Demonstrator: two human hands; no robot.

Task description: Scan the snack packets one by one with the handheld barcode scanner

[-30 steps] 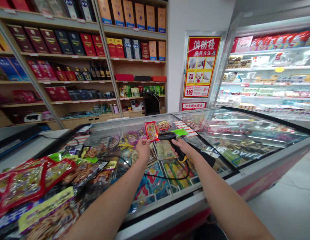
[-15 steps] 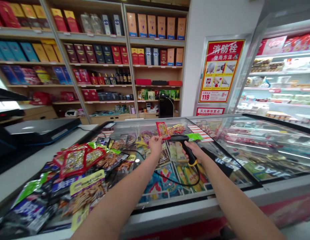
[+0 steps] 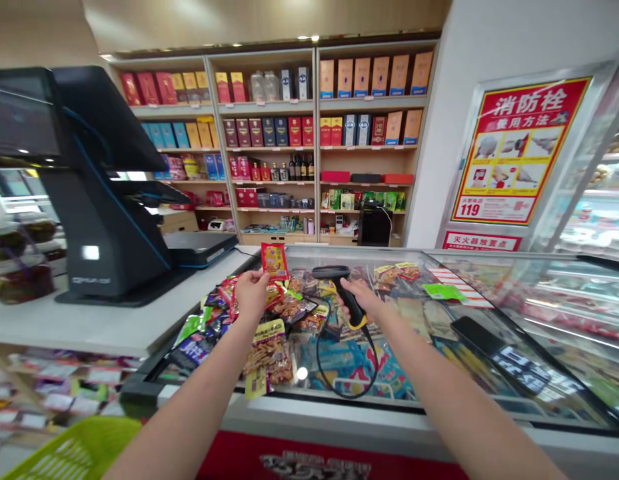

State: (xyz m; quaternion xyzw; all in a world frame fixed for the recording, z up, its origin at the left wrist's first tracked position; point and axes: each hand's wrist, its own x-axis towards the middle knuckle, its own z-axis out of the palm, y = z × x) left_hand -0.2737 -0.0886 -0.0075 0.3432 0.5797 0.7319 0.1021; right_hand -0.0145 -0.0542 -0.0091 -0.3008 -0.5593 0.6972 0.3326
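Lettering blurs on the red packet [image 3: 275, 261]; the bottom edge crops the green basket [image 3: 82, 440].

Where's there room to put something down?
Try the white counter, between its near edge and the black register terminal; that strip looks bare. The left end of the freezer is crowded with snack packets.

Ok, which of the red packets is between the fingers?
The red packet pinched at its lower edge by the left hand; the other red packets lie heaped, unheld.

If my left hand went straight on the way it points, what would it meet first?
Beyond the red plastic packet in your left hand, probably the tall brown wooden shelves, though depth is unclear.
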